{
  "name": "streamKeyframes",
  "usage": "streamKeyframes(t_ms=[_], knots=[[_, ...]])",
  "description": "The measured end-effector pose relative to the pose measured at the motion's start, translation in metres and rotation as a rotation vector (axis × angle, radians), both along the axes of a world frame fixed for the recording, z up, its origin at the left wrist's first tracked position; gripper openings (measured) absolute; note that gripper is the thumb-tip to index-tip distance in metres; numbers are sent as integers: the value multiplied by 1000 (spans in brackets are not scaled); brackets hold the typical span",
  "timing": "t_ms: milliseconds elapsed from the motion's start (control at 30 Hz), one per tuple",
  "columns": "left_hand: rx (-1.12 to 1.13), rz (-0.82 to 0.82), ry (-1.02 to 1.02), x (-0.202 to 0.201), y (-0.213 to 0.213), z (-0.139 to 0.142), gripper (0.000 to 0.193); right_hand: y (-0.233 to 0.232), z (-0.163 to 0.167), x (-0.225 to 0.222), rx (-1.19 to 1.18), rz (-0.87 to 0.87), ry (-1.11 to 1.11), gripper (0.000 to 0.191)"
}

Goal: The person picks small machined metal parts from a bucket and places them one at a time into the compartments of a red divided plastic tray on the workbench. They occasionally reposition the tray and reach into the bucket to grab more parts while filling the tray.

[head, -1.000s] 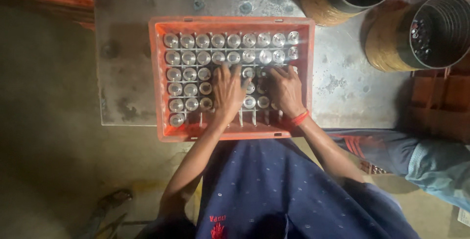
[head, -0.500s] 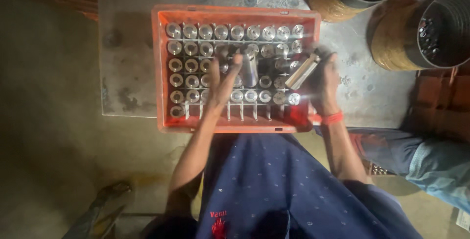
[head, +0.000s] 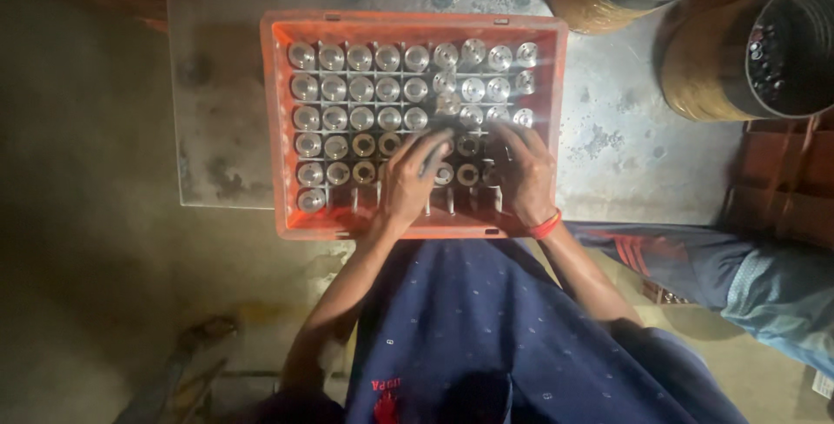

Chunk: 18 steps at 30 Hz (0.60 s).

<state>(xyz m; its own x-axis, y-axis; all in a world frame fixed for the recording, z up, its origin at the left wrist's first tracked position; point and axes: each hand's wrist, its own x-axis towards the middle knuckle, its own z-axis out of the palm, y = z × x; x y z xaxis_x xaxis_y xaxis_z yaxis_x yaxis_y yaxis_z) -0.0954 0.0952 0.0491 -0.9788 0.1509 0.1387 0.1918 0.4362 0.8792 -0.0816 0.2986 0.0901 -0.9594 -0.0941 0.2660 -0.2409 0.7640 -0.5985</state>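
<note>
Both hands work low in the orange crate (head: 280, 129) on the worktop (head: 608, 155), seating metal cylinders (head: 360, 89) into its cells. Left hand (head: 408, 176) pinches one cylinder; the right hand's (head: 526, 172) grip I cannot tell. Next, the empty near cells need careful, upright placing.

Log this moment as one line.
left hand: on metal parts | right hand: on parts | holder: orange crate | surface: metal table

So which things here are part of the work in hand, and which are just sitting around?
In use:
- orange crate with divider cells
- shiny metal cylinders standing in the cells
- left hand and right hand, both down among the near rows

Just lying about:
- two round bins holding small dark parts
- metal tabletop
</note>
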Motion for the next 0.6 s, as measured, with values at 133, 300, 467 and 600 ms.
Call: streamKeyframes(t_ms=[133,300,467,600], knots=[[-438,111,28,2,3,-14,35,-3,-14,3,95,71,-105,41],[-495,19,-33,-17,18,-29,39,-7,-37,-14,62,134,-165,44],[-254,-7,-26,-24,-9,-14,36,27,-7,-10,-40,190,-102,33],[298,18,-126,-24,-31,-3,43,50,19,1,-949,-130,-326,42]])
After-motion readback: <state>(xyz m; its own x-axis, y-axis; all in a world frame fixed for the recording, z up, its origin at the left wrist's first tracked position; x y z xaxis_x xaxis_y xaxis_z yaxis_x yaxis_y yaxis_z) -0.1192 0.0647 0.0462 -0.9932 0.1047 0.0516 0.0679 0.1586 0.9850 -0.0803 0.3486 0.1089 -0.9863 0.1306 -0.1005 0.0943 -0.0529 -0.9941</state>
